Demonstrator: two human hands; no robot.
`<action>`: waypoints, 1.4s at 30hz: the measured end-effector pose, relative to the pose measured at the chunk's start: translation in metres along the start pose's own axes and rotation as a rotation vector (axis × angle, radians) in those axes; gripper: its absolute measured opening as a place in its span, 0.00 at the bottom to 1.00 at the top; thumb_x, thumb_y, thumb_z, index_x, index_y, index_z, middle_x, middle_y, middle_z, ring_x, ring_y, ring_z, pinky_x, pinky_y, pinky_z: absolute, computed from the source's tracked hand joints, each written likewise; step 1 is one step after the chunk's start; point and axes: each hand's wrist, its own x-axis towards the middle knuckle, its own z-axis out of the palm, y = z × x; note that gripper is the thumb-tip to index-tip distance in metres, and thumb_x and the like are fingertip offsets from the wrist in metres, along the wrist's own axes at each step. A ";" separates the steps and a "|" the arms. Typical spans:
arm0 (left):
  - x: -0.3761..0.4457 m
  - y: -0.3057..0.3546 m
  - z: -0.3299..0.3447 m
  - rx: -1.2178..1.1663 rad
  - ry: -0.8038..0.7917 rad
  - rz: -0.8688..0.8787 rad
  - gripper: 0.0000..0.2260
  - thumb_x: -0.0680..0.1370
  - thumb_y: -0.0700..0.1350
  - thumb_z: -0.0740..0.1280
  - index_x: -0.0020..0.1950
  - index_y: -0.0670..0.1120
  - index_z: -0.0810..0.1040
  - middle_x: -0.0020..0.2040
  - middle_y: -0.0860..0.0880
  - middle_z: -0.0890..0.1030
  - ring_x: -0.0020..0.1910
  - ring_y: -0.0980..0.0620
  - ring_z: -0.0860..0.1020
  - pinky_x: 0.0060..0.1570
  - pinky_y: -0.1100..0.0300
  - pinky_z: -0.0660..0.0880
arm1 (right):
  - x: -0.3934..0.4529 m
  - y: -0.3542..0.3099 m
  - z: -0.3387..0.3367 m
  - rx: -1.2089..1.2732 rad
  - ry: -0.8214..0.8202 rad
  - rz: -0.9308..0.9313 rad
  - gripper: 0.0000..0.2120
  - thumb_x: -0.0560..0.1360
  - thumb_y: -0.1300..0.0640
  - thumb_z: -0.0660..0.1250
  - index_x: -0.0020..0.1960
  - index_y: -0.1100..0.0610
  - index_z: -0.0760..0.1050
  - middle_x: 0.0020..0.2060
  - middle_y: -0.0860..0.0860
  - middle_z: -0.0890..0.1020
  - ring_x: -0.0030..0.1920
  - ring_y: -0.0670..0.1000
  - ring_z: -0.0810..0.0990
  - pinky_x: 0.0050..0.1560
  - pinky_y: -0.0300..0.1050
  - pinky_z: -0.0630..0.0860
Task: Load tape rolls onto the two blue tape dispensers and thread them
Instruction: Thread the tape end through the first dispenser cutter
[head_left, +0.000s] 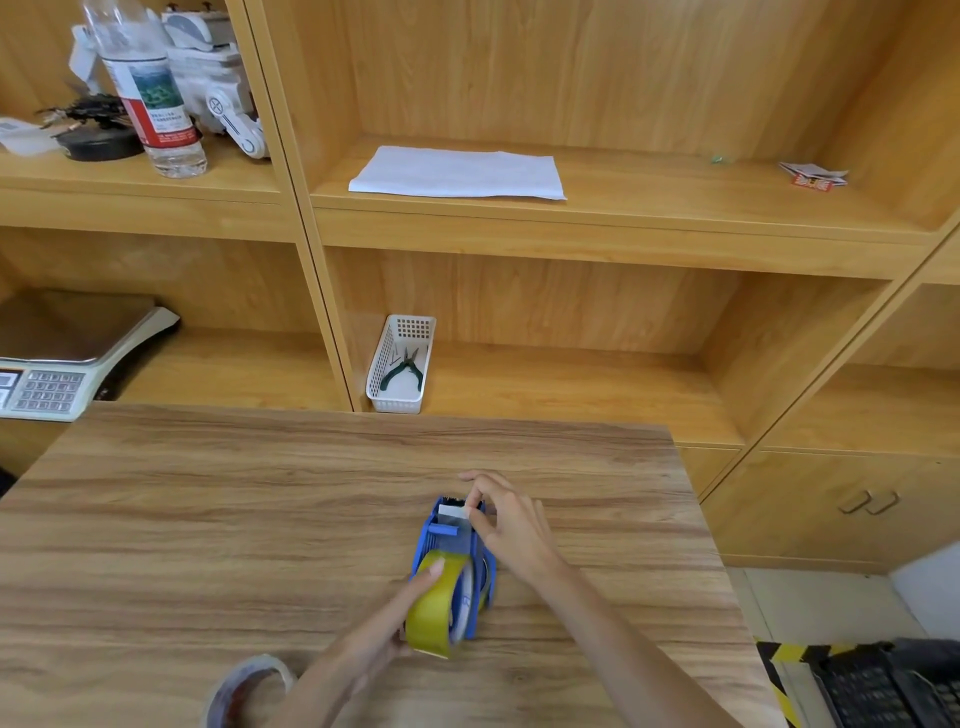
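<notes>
Threading tape on the blue dispenser (451, 540)

Left hand (384, 618) steadying yellow roll (436, 605) with straight fingers; right hand (511, 525) pinching tape end (453, 515).

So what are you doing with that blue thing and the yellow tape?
A person is loading a blue tape dispenser on the wooden table. The left hand rests on the yellow tape roll already seated in it, while the right hand pinches the tape's loose end at the cutter end, threading it. A clear tape roll lies near the table's front edge, not yet loaded.
</notes>
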 end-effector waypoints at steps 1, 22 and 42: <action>0.001 0.003 0.002 0.008 0.001 0.006 0.25 0.71 0.64 0.71 0.59 0.48 0.83 0.50 0.45 0.87 0.49 0.47 0.85 0.53 0.49 0.80 | 0.001 0.000 0.000 -0.004 0.000 -0.002 0.07 0.76 0.58 0.65 0.42 0.48 0.70 0.64 0.33 0.74 0.46 0.43 0.82 0.52 0.51 0.78; -0.007 -0.005 0.006 0.010 0.008 -0.069 0.28 0.62 0.56 0.79 0.56 0.42 0.81 0.45 0.41 0.87 0.44 0.48 0.85 0.48 0.50 0.81 | -0.004 0.006 0.005 0.029 0.113 0.126 0.09 0.77 0.57 0.68 0.39 0.50 0.71 0.62 0.31 0.75 0.32 0.30 0.74 0.41 0.42 0.75; -0.003 -0.012 0.006 -0.002 -0.026 -0.048 0.17 0.67 0.53 0.75 0.40 0.38 0.85 0.41 0.40 0.85 0.41 0.48 0.82 0.45 0.55 0.78 | 0.001 0.017 0.001 -0.031 0.112 0.196 0.06 0.76 0.56 0.65 0.41 0.49 0.71 0.56 0.35 0.80 0.45 0.43 0.80 0.43 0.44 0.73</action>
